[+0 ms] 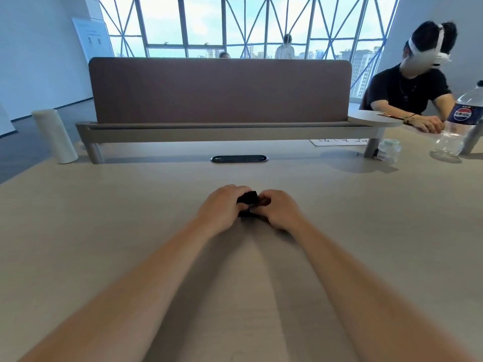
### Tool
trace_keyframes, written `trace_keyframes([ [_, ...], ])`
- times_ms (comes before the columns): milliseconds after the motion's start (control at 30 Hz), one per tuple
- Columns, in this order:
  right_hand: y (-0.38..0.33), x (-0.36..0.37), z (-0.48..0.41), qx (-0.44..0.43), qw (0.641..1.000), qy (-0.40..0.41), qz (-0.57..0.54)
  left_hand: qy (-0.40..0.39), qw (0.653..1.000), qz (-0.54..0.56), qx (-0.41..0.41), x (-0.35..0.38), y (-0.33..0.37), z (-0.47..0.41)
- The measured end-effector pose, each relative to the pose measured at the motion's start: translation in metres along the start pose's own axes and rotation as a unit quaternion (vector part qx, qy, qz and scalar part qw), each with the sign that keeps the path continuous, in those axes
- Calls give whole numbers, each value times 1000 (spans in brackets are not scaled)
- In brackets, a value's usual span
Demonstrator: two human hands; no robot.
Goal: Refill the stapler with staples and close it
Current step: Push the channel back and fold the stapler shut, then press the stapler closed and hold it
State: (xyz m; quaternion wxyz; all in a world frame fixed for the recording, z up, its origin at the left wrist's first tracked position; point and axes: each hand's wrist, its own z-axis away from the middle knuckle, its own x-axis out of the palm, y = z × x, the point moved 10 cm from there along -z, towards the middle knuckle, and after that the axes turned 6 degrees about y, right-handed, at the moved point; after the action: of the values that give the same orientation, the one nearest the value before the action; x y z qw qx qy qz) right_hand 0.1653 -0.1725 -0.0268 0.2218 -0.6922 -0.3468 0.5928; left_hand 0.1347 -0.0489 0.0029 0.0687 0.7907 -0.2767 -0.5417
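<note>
A small black stapler (247, 198) sits between my two hands at the middle of the light wooden table (104, 231). My left hand (222, 207) wraps its left side, fingers curled over the top. My right hand (277, 210) grips its right side, thumb and fingers pinched close to the black body. Most of the stapler is hidden by my fingers. I cannot tell whether it is hinged apart or closed, and no staples show.
A brown desk divider (219, 90) on a grey rail stands across the back. A black cable port (239, 159) lies before it. A white cylinder (55, 135) stands at the left. A plastic bottle (460, 121), a small jar (389, 150) and a seated person (410, 87) are at the right.
</note>
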Motion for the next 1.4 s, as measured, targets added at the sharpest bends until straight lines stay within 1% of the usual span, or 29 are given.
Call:
trace_keyframes([
  [100, 0, 1, -2, -3, 1000, -7, -10, 3, 1000, 3, 0, 0, -1, -1],
  [300, -1, 0, -3, -23, 1000, 6, -5, 1, 1000, -10, 3, 3, -1, -2],
  [467, -1, -2, -1, -20, 1000, 13, 3, 2, 1000, -25, 4, 5, -1, -2],
  [633, -2, -4, 1, -12, 1000, 10, 19, -7, 1000, -21, -12, 5, -4, -4],
  [767, -3, -5, 9, -12, 1000, 6, 10, 6, 999, -32, -42, 0, -13, 3],
  [900, -8, -7, 17, -19, 1000, 13, -12, 26, 992, -50, -110, -8, -39, 19],
  [1000, -13, -7, 20, -16, 999, 30, 1, 31, 992, -54, -107, -15, -38, 30],
  [1100, -18, -3, 27, -18, 999, 24, 16, 50, 990, -52, -118, -27, -34, 42],
  [1233, -30, 1, 36, -34, 999, 7, 2, 75, 986, -36, -145, -46, -40, 62],
  [1400, -61, 17, 44, -53, 998, -7, -28, 99, 982, -49, -155, -77, -52, 84],
])
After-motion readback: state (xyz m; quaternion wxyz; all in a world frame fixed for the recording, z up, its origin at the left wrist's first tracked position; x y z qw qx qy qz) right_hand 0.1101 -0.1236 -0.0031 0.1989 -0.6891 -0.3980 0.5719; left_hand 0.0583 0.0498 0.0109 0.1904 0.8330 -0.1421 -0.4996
